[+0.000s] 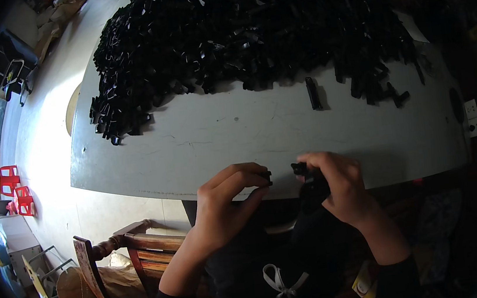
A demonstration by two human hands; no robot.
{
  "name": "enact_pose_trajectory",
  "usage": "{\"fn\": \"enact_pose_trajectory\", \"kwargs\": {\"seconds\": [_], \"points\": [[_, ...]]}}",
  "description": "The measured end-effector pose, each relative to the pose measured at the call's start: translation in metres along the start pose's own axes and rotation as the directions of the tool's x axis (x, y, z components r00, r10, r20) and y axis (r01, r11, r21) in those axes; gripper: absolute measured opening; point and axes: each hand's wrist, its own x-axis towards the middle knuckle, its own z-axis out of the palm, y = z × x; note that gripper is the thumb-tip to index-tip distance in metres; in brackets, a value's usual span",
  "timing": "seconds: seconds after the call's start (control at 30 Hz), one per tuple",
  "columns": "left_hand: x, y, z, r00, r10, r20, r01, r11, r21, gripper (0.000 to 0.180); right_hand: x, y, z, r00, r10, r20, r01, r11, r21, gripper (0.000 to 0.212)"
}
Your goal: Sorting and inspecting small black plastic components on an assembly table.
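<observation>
Just over the near edge of the grey table, my left hand [221, 204] pinches a small black plastic piece [267, 177] between thumb and fingertips. Across a short gap, my right hand [342, 181] is closed around dark black plastic pieces [314, 190]; one end sticks out past the fingertips. How many pieces it holds cannot be made out against the dark clothing. A large heap of black plastic pieces [226, 38] covers the far part of the table. One slim black piece [314, 93] lies apart, between the heap and my right hand.
The grey tabletop [202, 144] has a curved near edge in front of me. To the left stand a wooden chair [149, 241] with a brown paper bag [116, 286], and red stools [24, 200] farther off. A wall socket [472, 117] is at the far right.
</observation>
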Motion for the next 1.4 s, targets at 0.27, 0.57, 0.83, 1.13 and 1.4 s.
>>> {"fn": "enact_pose_trajectory", "kwargs": {"seconds": [0.27,0.57,0.83,1.13,1.4], "points": [[-0.007,0.016,-0.002,0.998,0.047,0.041,-0.049,0.998,0.05,0.017,0.004,-0.019,-0.007,0.976,-0.219,0.013,0.217,0.957,-0.191,0.017],[-0.01,0.022,-0.003,0.996,0.079,0.042,-0.083,0.991,0.102,0.017,0.006,-0.03,-0.012,0.97,-0.238,0.057,0.243,0.906,-0.346,0.016],[-0.015,0.021,-0.004,0.994,0.098,0.043,-0.101,0.992,0.076,0.01,0.005,-0.037,-0.01,0.975,-0.216,0.046,0.22,0.942,-0.252,0.018],[-0.017,0.021,0.021,0.975,0.074,0.208,0.08,0.759,-0.646,0.055,-0.009,-0.058,0.01,0.915,-0.404,0.011,0.402,0.907,-0.126,0.004],[0.022,-0.013,0.017,0.984,0.151,-0.095,-0.162,0.979,-0.123,0.016,0.009,-0.001,0.005,0.996,-0.047,0.076,0.064,0.966,-0.252,0.014]]}}
